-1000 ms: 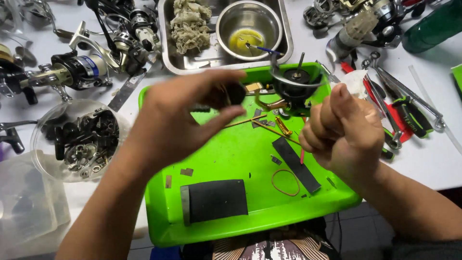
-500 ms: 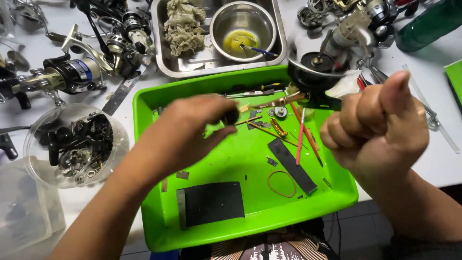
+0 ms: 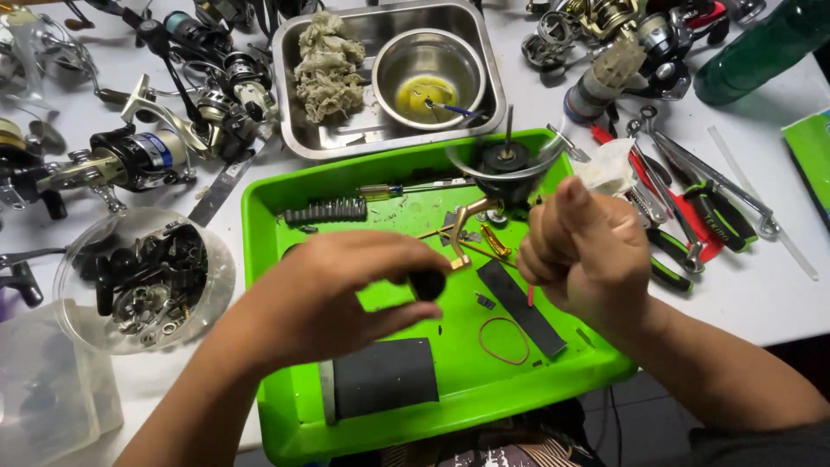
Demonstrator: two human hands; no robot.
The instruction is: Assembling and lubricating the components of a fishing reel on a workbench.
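My left hand hovers over the green tray and pinches a black round knob between thumb and fingers. A gold handle arm rises from the knob toward a black reel body at the tray's far edge. Just right of the knob, my right hand is closed in a fist, and a thin red tool tip pokes out below it. On the tray lie a black foam pad, a black strip, a red rubber band and a ribbed black bit holder.
Behind the tray, a steel pan holds a rag and a steel bowl of yellow oil. Fishing reels crowd the left. A clear bowl of parts stands beside the tray; pliers and a green bottle are at the right.
My right hand has come down and left, from a raised thumb to a fist close beside the knob. My left hand keeps hold of the knob.
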